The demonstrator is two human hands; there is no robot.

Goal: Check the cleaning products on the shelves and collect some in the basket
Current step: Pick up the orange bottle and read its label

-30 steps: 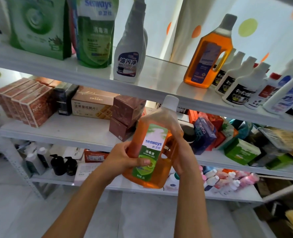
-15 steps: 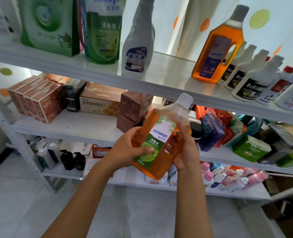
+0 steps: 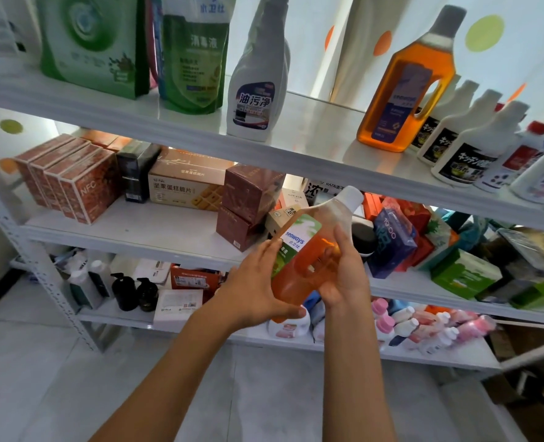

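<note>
We are holding the orange disinfectant bottle (image 3: 309,260) in front of the middle shelf (image 3: 143,237), and over the last second it has tipped from nearly upright to a clear lean, its white cap (image 3: 348,197) now pointing up and to the right. Our left hand (image 3: 257,291) has slid lower: the fingers lie fairly straight against the label side and the thumb hooks under the base. Our right hand (image 3: 344,275) wraps the far side at the handle, fingers curled round the body. We read this as turning the bottle over to check it, so the checking step is under way and the collecting is not yet done; no basket shows in this view. Counting what stands on the top shelf (image 3: 296,148): two green refill pouches (image 3: 197,55), one white spray bottle (image 3: 257,87), one amber jug (image 3: 404,90) with a grey cap, and at least four white bottles with black labels (image 3: 468,148), with more bottles to the right that are cut off. On the middle shelf we count four red NFC cartons (image 3: 69,180) and two stacked maroon boxes (image 3: 248,205).
</note>
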